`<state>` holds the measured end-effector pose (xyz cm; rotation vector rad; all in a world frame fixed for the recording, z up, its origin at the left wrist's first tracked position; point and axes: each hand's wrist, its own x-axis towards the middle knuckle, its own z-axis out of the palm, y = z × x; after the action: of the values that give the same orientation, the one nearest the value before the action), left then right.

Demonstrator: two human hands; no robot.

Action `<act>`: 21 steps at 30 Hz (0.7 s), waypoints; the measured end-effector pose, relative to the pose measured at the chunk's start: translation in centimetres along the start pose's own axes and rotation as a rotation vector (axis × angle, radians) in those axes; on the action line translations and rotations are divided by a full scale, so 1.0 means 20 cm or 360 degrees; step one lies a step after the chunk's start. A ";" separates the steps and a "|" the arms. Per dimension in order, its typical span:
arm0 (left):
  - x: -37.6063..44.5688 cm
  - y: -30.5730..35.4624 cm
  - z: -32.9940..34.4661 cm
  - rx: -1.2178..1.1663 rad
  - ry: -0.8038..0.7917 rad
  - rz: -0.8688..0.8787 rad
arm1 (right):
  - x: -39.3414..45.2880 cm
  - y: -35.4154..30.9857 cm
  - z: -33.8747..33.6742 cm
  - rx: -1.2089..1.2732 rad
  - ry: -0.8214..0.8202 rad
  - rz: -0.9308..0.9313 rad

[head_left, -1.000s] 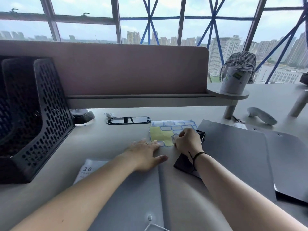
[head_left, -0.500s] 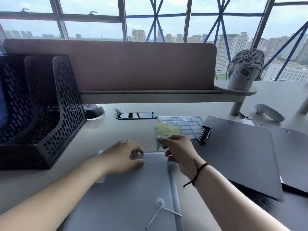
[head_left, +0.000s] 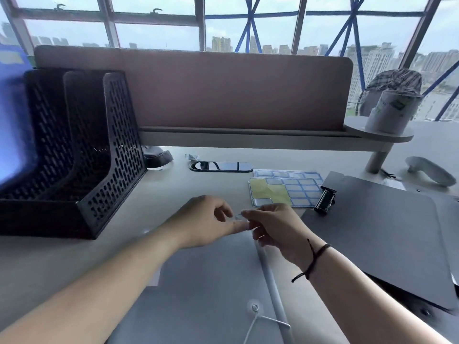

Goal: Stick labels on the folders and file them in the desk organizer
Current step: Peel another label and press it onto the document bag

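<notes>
A light grey folder with a string clasp lies on the desk right in front of me. Just above its far edge my left hand and my right hand meet and pinch a small label between their fingertips; the label is mostly hidden by the fingers. The label sheet, blue-bordered with a bare yellow patch, lies beyond my right hand. At the left stands the black mesh desk organizer. Dark grey folders lie spread out at the right.
A black binder clip sits between the label sheet and the dark folders. A dark cable slot lies behind the sheet. A brown divider panel closes off the back. A white cup stands on a small round shelf at right.
My right hand left the label sheet and came back toward me with a label. My left hand lifted off the folder to meet it. The view shifted left and down.
</notes>
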<state>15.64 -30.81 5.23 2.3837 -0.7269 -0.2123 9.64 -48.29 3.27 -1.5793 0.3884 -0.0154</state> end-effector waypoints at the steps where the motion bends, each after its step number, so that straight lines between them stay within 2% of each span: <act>1: 0.02 0.01 0.02 -0.0045 0.0024 0.0002 | 0.00 0.00 0.00 -0.0018 -0.0019 -0.0026; 6: 0.10 0.03 0.07 -0.0256 0.0061 -0.0104 | 0.03 0.03 -0.03 -0.0268 0.0076 -0.0131; 10: 0.13 -0.01 0.09 -0.0415 -0.0060 -0.0170 | 0.07 0.03 -0.06 -0.0431 0.0149 -0.0187; 15: 0.14 -0.07 0.11 -0.0540 -0.0113 -0.0202 | 0.09 0.04 -0.06 -0.0313 0.0178 -0.0185; 21: 0.14 -0.09 0.13 -0.0577 -0.0102 -0.0231 | 0.11 0.05 -0.08 -0.0374 0.0129 -0.0136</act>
<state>18.07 -32.53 2.11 2.0896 -0.4948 -0.4444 11.05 -50.48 1.99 -1.8310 0.3964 -0.1032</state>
